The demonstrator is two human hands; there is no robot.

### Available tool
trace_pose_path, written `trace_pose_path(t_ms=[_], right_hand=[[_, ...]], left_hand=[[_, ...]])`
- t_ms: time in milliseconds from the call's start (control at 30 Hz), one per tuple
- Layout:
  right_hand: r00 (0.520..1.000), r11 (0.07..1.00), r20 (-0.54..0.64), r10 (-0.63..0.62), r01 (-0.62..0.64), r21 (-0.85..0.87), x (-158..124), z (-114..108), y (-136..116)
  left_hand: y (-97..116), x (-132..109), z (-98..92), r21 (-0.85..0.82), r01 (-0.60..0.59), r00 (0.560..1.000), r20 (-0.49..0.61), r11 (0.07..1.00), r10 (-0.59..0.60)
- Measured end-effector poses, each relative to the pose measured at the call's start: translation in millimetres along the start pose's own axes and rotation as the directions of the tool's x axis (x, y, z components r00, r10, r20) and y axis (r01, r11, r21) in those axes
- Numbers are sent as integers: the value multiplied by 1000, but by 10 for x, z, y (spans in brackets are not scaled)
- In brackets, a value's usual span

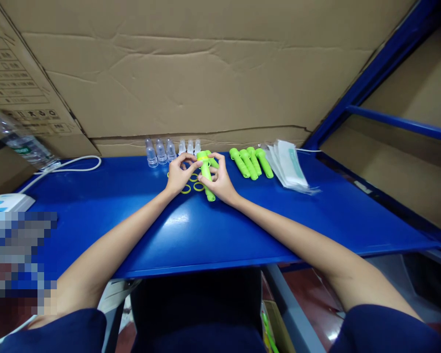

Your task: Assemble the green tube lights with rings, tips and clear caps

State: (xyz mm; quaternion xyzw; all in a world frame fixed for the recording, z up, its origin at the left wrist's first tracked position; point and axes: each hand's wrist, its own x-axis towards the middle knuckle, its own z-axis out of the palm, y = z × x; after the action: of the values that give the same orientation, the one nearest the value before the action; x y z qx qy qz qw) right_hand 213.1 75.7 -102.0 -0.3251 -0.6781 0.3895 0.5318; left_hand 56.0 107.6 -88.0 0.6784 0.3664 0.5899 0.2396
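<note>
My right hand (221, 182) is wrapped round a bright green plastic tube (207, 177), holding it upright over the blue table (132, 215). My left hand (179, 174) pinches at the tube's top end, where a yellow ring sits. Several loose yellow rings (198, 187) lie on the table between and under my hands.
Several more green tubes (250, 163) lie to the right, beside a stack of sealed white packets (289, 165). A row of small clear bottles (160, 152) stands at the back edge. A white cable (73, 164), a white device (5, 202) and a water bottle (20, 139) are at the left. Cardboard walls the back.
</note>
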Motion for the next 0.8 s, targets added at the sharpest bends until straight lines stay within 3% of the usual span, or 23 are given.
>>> trace_pose_path(t_ms=[267, 400, 533, 667, 800], right_hand=[[999, 998, -12, -30, 30, -51, 1, 15, 22], [998, 998, -32, 51, -49, 43, 6, 29, 29], [994, 984, 60, 92, -100, 148, 9, 40, 5], [993, 988, 88, 80, -91, 122, 18, 45, 4], [998, 997, 38, 42, -44, 68, 36, 43, 54]], left_hand=[[96, -10, 21, 32, -112, 994, 14, 993, 112], [57, -8, 54, -21, -12, 999, -34, 1000, 11], [-22, -17, 81, -133, 47, 999, -20, 990, -50], [-46, -20, 91, -135, 38, 998, -39, 990, -44], [-34, -10, 79, -137, 33, 997, -70, 990, -43]])
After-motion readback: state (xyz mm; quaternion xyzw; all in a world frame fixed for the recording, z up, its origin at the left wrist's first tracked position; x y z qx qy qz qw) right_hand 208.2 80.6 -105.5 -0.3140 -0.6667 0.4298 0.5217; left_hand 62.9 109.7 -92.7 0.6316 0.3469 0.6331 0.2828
